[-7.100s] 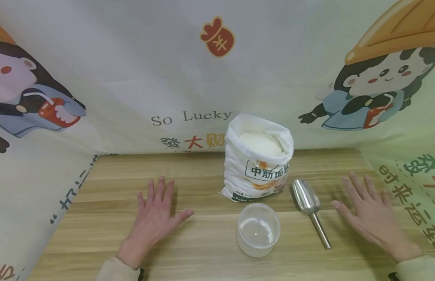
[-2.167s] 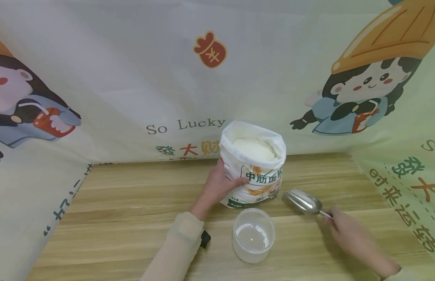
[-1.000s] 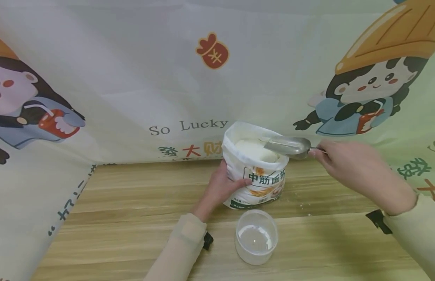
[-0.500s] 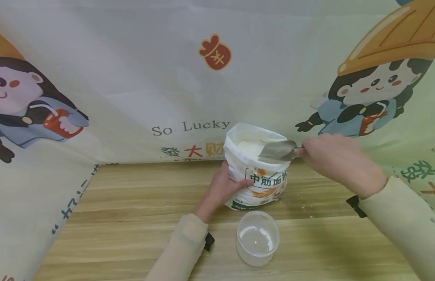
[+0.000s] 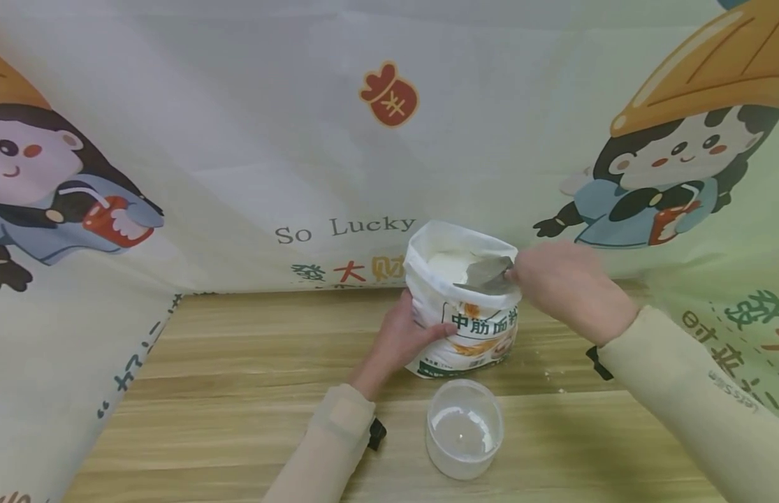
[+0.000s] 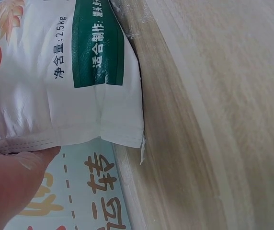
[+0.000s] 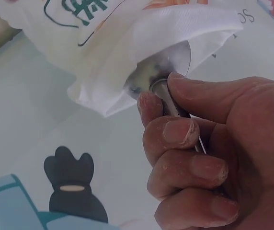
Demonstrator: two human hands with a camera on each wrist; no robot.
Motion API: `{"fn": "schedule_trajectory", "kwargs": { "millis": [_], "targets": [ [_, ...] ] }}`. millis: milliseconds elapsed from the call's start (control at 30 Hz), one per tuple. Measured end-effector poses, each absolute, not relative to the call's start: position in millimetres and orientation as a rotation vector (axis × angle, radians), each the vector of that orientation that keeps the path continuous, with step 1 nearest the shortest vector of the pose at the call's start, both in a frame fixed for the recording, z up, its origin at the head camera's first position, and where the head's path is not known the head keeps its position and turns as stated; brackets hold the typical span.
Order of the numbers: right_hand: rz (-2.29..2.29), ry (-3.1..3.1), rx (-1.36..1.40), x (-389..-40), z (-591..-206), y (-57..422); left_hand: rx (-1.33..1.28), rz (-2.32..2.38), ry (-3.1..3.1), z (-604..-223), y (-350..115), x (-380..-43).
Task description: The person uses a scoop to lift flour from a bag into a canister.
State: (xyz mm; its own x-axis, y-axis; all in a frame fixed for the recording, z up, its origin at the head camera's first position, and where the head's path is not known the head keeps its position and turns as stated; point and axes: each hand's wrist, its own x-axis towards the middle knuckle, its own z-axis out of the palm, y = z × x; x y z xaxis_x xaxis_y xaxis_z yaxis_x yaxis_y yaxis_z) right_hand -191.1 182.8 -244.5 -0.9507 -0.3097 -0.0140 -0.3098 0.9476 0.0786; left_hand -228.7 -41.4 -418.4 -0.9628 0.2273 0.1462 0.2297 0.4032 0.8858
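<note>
An upright white flour bag [image 5: 471,342] with a rolled-down mouth stands at the back of the table, white flour [image 5: 448,269] showing inside. My left hand [image 5: 398,339] grips the bag's left side, thumb across its front; the left wrist view shows the bag's lower corner [image 6: 98,105] beside the hand [image 6: 12,177]. My right hand [image 5: 562,283] holds a metal scoop [image 5: 486,274] by its handle, fingers curled round it in the right wrist view [image 7: 189,158]. The scoop's blade [image 7: 175,57] dips into the bag's mouth, its front end partly hidden by the rim.
A clear round plastic tub [image 5: 463,429] stands in front of the bag. Small white flour specks [image 5: 555,384] lie on the wooden table [image 5: 238,391] to the bag's right. A printed cloth [image 5: 288,140] rises behind and along both sides.
Both hands left the table; the left took hold of the bag, the right picked up the scoop. Over the last second the scoop moved left and deeper into the bag, its blade turning.
</note>
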Motion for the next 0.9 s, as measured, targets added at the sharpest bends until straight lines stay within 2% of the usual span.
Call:
{"fn": "schedule_trajectory", "kwargs": {
  "millis": [333,900],
  "targets": [
    [0.194,3.122,-0.553,-204,-257,169,-0.421,-1.657,-2.634,-418,-41,-228],
    [0.036,3.103,-0.529,-214,-271,166,-0.402,-1.655,-2.649,-418,-41,-228]
  ]
}}
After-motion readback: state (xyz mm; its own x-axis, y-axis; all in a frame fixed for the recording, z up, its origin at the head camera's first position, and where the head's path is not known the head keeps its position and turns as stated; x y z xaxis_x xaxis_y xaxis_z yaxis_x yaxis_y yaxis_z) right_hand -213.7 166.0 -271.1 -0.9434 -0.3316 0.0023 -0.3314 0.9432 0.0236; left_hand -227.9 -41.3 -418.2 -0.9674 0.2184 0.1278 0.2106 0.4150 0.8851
